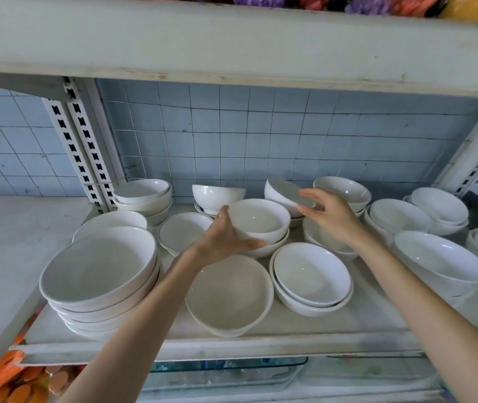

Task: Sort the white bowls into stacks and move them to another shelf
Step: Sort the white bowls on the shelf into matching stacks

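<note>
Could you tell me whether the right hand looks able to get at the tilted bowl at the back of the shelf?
Probably yes: the right hand is open, fingertips at the rim of the tilted bowl; nothing stands between them, and the left hand, gripping the middle bowl, is clear of it.
</note>
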A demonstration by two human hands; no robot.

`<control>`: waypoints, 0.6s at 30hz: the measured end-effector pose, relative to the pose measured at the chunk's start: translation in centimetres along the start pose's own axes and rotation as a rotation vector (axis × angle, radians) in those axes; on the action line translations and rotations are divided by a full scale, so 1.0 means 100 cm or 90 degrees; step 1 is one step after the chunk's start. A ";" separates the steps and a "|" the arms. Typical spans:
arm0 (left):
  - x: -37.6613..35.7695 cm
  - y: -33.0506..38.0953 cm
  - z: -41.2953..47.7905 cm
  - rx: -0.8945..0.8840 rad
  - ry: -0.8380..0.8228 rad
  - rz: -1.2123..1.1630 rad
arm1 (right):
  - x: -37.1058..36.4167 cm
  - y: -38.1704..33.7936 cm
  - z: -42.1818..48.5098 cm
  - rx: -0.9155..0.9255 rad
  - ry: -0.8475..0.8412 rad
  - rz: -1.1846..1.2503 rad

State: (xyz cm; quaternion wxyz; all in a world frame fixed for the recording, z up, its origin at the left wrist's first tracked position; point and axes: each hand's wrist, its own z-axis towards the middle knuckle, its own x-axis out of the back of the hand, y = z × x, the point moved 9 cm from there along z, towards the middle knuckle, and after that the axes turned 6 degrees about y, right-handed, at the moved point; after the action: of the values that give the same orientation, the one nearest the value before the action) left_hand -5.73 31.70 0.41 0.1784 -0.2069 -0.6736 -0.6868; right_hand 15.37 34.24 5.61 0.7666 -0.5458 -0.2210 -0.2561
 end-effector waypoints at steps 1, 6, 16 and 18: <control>0.001 0.001 -0.001 -0.002 0.006 0.004 | -0.001 0.002 0.000 0.001 0.000 -0.020; 0.000 0.007 -0.001 -0.001 0.022 0.023 | -0.008 0.009 0.004 0.018 -0.020 -0.084; -0.001 0.005 -0.004 0.051 0.050 0.019 | -0.025 0.017 0.023 0.002 -0.058 -0.073; -0.001 0.001 -0.005 0.066 0.049 0.010 | -0.027 0.021 0.025 -0.009 -0.055 -0.072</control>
State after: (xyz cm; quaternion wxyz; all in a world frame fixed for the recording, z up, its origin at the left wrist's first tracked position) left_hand -5.56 31.21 0.47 0.2200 -0.1758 -0.6994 -0.6569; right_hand 14.46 37.60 3.20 0.7365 -0.5487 -0.2828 -0.2766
